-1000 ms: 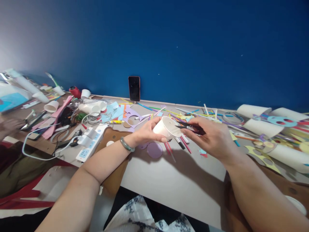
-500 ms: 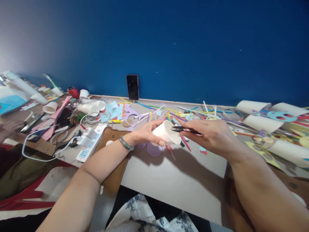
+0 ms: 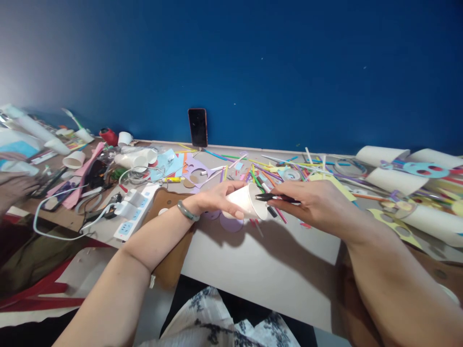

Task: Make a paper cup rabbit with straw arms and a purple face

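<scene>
A white paper cup is tilted on its side above the table, its mouth facing right. My left hand is closed around the base end, thumb below and fingers behind. In my right hand is a small black pointed tool, its tip at the cup's open mouth; the fingers hide most of its handle, so its exact kind is unclear. Just under the cup lie purple paper circles and several coloured sticks.
A phone leans on the blue wall. Left are a white power strip with cables, paper cups and another person's hand. Coloured sticks and paper scraps litter the back. White paper tubes lie right.
The black tool's tip has shifted slightly left at the cup's mouth, and the cup has turned a little. At far left, the other person's hand has moved right.
</scene>
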{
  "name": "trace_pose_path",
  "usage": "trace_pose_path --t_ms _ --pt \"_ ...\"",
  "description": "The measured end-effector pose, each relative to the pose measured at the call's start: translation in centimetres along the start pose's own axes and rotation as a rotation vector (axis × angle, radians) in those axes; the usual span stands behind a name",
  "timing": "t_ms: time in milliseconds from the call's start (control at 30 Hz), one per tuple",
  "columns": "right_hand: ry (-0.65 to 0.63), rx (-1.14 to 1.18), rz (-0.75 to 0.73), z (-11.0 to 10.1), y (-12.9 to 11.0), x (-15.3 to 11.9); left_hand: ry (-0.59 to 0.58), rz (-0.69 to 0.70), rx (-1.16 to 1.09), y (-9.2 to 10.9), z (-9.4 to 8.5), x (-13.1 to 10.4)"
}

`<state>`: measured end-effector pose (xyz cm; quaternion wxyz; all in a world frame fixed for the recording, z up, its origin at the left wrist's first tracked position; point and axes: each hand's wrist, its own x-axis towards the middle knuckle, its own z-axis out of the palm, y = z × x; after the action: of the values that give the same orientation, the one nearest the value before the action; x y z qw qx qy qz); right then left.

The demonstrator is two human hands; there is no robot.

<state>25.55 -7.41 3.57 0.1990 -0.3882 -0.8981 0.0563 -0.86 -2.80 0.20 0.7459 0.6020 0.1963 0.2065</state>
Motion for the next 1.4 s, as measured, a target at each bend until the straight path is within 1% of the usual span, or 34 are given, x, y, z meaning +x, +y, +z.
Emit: trace_pose_path --t_ms 133,233,567,900,1000,1100,1200,1333,1400 --pt "0.004 -0.027 0.005 0.13 -0.08 -0.09 -0.016 -0.013 0.023 -0.16 -0.12 -0.07" --pt "-0.002 -0.022 0.011 0.25 -0.13 -0.12 -0.007 -0.018 0.019 -0.18 -0.22 -0.1" --pt "-0.08 0.075 0.048 -0.06 -0.22 -0.09 -0.012 -0.026 -0.016 0.36 0.13 -0.3" --pt "-0.086 0.125 0.069 -0.07 -0.42 -0.02 0.017 0.011 -0.033 0.34 0.06 -0.07" --pt "-0.068 0.159 0.051 -0.12 -0.41 0.07 0.021 0.013 -0.044 0.38 0.06 -0.11" --pt "0.005 0.157 0.021 -0.19 -0.46 0.09 0.026 0.029 -0.057 0.48 0.13 -0.11" --pt "0.078 0.08 -0.012 -0.18 -0.46 -0.02 0.019 0.032 -0.079 0.51 0.24 -0.04" --pt "0.099 -0.027 -0.033 -0.12 -0.36 -0.29 0.002 0.022 -0.079 0.28 0.36 0.01" --pt "0.101 -0.051 -0.043 -0.16 -0.35 -0.41 -0.026 0.026 -0.072 0.15 0.44 0.0"
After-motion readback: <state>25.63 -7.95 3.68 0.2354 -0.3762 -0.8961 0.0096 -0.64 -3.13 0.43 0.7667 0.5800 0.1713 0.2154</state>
